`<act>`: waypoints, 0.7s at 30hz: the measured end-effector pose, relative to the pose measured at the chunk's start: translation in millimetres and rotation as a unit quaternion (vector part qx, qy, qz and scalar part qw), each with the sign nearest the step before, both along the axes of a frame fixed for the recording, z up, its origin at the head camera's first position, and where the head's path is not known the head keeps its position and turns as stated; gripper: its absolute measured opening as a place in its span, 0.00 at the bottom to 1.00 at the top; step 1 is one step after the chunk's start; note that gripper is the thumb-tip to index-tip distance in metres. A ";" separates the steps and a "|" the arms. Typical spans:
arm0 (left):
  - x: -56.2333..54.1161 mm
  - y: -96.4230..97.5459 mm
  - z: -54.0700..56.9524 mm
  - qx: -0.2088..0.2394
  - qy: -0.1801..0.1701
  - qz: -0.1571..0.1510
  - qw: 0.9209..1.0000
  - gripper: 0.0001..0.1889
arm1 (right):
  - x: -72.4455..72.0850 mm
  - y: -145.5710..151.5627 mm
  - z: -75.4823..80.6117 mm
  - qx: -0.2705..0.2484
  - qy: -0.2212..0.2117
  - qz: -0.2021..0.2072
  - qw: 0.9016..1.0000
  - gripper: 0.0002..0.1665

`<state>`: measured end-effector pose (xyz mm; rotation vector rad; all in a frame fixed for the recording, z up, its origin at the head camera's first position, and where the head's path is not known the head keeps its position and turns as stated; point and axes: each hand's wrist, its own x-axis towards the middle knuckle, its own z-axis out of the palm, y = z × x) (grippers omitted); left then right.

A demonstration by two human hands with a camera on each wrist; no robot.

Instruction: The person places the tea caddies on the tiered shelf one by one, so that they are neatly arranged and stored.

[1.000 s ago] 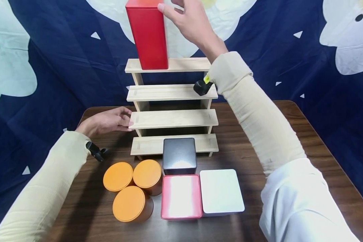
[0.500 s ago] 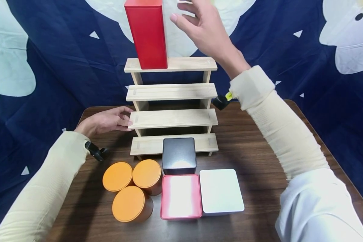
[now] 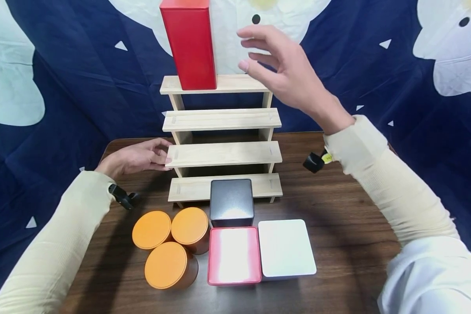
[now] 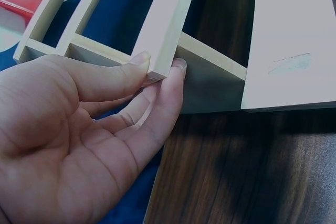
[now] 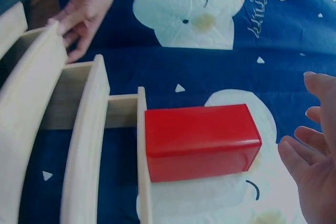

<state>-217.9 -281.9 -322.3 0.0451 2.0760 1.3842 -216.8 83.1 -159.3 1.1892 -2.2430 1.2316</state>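
Observation:
A tall red tin (image 3: 190,46) stands upright on the left part of the top step of a wooden tiered shelf (image 3: 223,153). My right hand (image 3: 284,65) is in the air to the right of the tin, fingers apart and holding nothing; the right wrist view shows a gap between this hand (image 5: 312,140) and the red tin (image 5: 202,142). At the shelf's left side, my left hand (image 3: 143,157) grips the end of a step. The left wrist view shows its thumb and a finger pinching the corner of that board (image 4: 165,30).
In front of the shelf stand a black square tin (image 3: 231,199), a red-rimmed square tin (image 3: 234,256), a white square tin (image 3: 286,248) and orange round tins (image 3: 166,266). All are on the dark wooden table (image 3: 337,244). A blue patterned cloth (image 3: 74,83) hangs behind.
My right hand has let go of the red tin and moved right and down, away from it. The tin stays on the top step. My left hand keeps its grip on the shelf.

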 end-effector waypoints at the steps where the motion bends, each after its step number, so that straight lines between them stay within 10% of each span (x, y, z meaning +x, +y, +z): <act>1: -0.1 -0.3 0.1 -0.003 0.001 -0.001 1.000 0.34 | 0.3 1.9 -4.3 -0.006 0.000 0.008 1.000 0.27; 21: 0.7 -0.4 0.2 -0.016 0.003 -0.002 1.000 0.33 | 46.9 48.7 -80.6 -0.030 -0.034 0.090 0.995 0.30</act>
